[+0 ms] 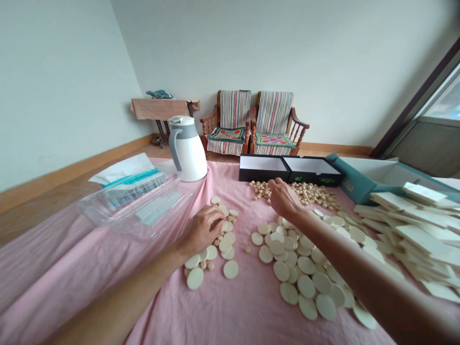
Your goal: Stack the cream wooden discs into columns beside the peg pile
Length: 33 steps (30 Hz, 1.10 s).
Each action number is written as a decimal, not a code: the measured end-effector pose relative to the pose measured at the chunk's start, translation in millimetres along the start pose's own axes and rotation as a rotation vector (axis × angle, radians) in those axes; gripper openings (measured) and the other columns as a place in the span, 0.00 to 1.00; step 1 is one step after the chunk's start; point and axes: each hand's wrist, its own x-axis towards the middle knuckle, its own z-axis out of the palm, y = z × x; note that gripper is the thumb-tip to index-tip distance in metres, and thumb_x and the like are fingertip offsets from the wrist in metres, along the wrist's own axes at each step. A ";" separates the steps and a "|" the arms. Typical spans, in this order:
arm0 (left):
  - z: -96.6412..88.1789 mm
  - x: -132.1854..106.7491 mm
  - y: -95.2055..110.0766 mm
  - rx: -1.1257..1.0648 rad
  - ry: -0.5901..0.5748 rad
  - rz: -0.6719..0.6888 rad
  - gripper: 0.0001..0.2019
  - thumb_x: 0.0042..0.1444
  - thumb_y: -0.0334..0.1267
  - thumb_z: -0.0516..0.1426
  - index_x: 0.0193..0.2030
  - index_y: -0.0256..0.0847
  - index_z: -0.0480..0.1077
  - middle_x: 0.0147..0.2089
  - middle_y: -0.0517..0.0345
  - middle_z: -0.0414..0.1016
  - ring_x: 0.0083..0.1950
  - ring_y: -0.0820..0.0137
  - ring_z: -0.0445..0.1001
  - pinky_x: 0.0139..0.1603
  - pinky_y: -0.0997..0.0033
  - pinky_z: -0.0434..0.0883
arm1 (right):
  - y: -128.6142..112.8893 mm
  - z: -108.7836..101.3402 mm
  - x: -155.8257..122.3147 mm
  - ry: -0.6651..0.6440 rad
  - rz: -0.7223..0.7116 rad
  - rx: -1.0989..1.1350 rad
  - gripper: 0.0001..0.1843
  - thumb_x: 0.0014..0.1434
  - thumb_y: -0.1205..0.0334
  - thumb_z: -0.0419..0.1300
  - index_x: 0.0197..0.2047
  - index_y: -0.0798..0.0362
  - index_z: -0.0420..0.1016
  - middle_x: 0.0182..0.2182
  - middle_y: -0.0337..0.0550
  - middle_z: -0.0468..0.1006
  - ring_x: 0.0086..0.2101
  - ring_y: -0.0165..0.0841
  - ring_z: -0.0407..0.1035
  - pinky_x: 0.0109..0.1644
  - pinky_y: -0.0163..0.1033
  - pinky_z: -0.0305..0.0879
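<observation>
On the tabletop point(233, 306), the left disc heap point(227, 249) lies under the left hand point(201, 230), the right disc heap point(302, 273) beside it (right hand point(283, 196) farther back, at the small plugs point(312, 191)); 2 open boxes point(291, 168) behind, jug point(189, 153) back left, slats point(413, 230) right.

Matt pale discs point(276, 247), pink cloth point(237, 306)

Home living room: cushioned wooden armchairs point(251, 123), kettle point(187, 148), tablecloth point(233, 306).

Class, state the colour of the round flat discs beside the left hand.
The round flat discs are pale cream, seen best in the head view.
</observation>
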 end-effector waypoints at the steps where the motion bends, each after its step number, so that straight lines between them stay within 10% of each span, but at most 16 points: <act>1: -0.2 0.1 0.4 0.000 -0.001 -0.001 0.08 0.57 0.27 0.52 0.35 0.39 0.71 0.37 0.54 0.73 0.43 0.68 0.70 0.46 0.66 0.68 | -3.6 0.7 -1.3 0.008 -0.029 0.019 0.12 0.56 0.75 0.48 0.39 0.58 0.70 0.38 0.53 0.71 0.37 0.36 0.66 0.35 0.36 0.55; 6: -2.8 0.5 3.7 0.004 -0.011 -0.016 0.07 0.57 0.27 0.51 0.34 0.39 0.70 0.36 0.54 0.73 0.42 0.67 0.70 0.45 0.67 0.68 | -51.2 12.5 -23.5 -0.130 -0.360 0.230 0.10 0.54 0.72 0.52 0.39 0.55 0.69 0.37 0.46 0.73 0.36 0.32 0.67 0.38 0.34 0.57; 13: -4.3 0.8 3.9 0.019 -0.025 -0.022 0.07 0.56 0.25 0.52 0.34 0.39 0.69 0.36 0.55 0.71 0.42 0.67 0.69 0.45 0.67 0.68 | -87.4 24.2 -38.1 -0.158 -0.345 0.178 0.11 0.55 0.73 0.49 0.42 0.56 0.66 0.39 0.49 0.73 0.37 0.34 0.68 0.36 0.35 0.58; 28: 0.2 1.0 2.1 0.010 0.041 -0.050 0.07 0.57 0.28 0.52 0.34 0.39 0.71 0.36 0.55 0.72 0.42 0.68 0.69 0.48 0.66 0.67 | -18.3 6.5 -2.1 0.079 0.013 0.004 0.12 0.53 0.73 0.51 0.41 0.58 0.67 0.38 0.53 0.72 0.39 0.38 0.66 0.38 0.38 0.57; 33: 0.5 1.0 0.7 0.018 0.032 -0.066 0.07 0.57 0.27 0.52 0.33 0.39 0.71 0.37 0.54 0.72 0.43 0.67 0.69 0.47 0.66 0.67 | -37.3 14.4 -2.8 0.016 -0.275 0.145 0.13 0.55 0.73 0.50 0.42 0.57 0.71 0.39 0.51 0.73 0.41 0.36 0.66 0.44 0.37 0.59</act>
